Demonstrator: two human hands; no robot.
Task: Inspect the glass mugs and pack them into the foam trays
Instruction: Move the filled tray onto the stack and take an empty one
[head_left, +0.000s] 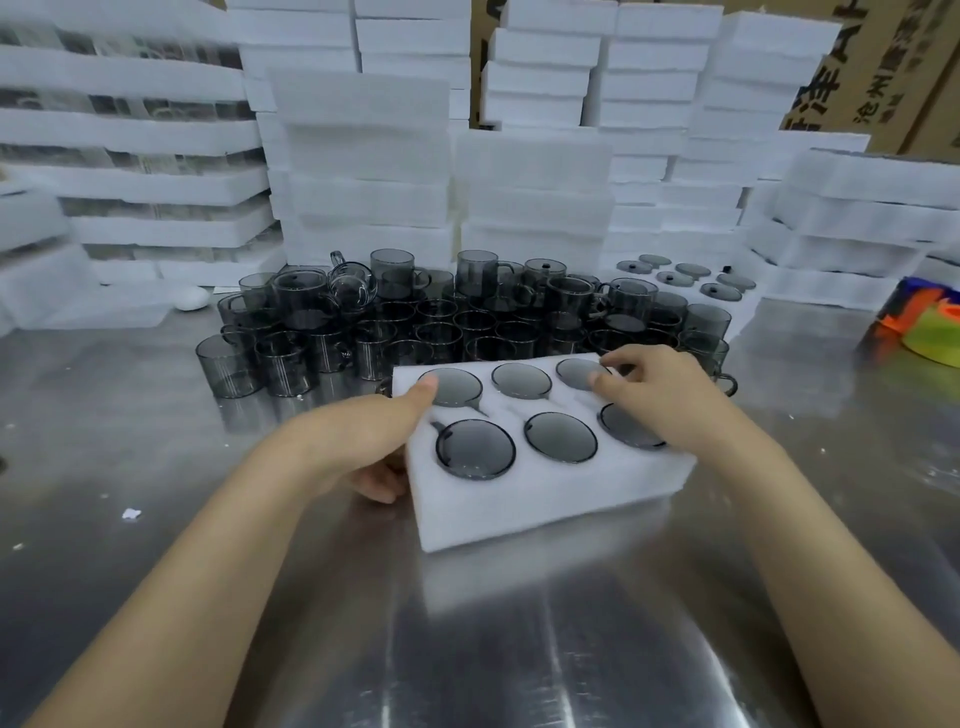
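A white foam tray (540, 499) lies on the steel table in front of me, tilted a little, with smoky grey glass mugs (475, 449) seated in all its round holes. My left hand (374, 441) grips the tray's left edge, thumb on top near the far-left mug and fingers under the side. My right hand (670, 395) rests on the tray's right part, its curled fingertips touching the far-right mug. Behind the tray stands a dense crowd of loose grey mugs (447, 317).
Tall stacks of white foam trays (363, 171) wall off the back and both sides. A foam tray with grey glass lids (685, 280) sits at the back right. Colourful plastic (930, 322) lies at the right edge. Bare steel table (467, 623) spreads near me.
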